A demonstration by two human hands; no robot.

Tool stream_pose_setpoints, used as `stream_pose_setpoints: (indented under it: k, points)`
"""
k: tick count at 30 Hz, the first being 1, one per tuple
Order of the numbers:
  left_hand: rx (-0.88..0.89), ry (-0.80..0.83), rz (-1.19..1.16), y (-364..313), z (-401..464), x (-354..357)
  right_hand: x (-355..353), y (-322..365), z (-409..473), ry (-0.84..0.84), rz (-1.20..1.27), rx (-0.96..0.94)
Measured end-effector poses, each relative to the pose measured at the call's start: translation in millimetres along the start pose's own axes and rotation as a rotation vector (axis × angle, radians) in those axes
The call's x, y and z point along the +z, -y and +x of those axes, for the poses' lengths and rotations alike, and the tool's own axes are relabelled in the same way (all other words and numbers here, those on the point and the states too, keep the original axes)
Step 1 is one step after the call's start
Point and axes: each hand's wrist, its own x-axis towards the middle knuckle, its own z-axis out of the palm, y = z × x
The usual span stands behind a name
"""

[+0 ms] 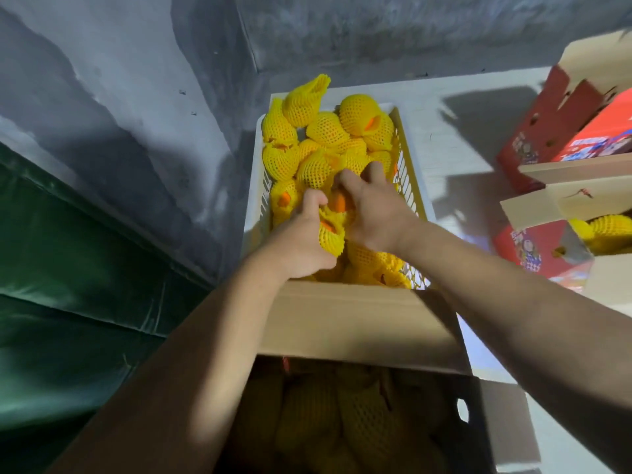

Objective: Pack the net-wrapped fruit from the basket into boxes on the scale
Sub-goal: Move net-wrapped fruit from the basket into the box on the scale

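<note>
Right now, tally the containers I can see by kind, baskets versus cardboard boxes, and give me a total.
Plastic basket holding net-wrapped fruit: 1
Plain brown cardboard box nearest the camera: 1
Red printed boxes on the right, far one and near one: 2
Total: 4 containers

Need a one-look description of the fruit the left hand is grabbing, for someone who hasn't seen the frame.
Start at the white slotted plastic basket full of yellow foam-net-wrapped fruit, beyond the open brown cardboard box. At its near end, the left hand grips one netted fruit. Unlike its neighbours, it is lifted against the palm, with orange skin showing through its net's open end.
</note>
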Motion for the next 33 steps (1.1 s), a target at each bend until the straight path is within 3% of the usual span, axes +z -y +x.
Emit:
stream_pose_setpoints:
  k: [3, 8, 14, 17, 20, 24, 27, 30, 33]
  points:
    - [0.083, -0.167, -0.134, -12, -31, -17, -41, 20, -23, -0.094, 0.089, -0.070]
    - [0.176, -0.397, -0.210, -24, -96, -33, -78, 72, -77, -0.094, 0.050, -0.144]
    - [0.190, -0.530, -0.555, -20, -203, -40, -98, 129, -157, -0.251, 0.133, -0.145]
    - [0.021, -0.400, -0.776, 3, -254, -30, -79, 141, -207, -0.306, 0.290, -0.111]
    - [-0.091, -0.226, -0.892, 17, -288, -13, -45, 150, -252, -0.395, 0.670, 0.120]
    - [-0.006, -0.008, -0.527, 10, -304, -7, -12, 162, -291, -0.534, 1.004, 0.452]
    - [0.104, -0.057, -0.398, 5, -316, -14, -8, 178, -310, -0.523, 1.121, 0.425]
    - [0.190, 0.104, -0.716, 5, -338, -9, -3, 202, -323, -0.480, 1.229, 0.331]
    - [0.147, 0.233, -0.974, 1, -354, 1, 5, 232, -329, -0.453, 1.310, 0.279]
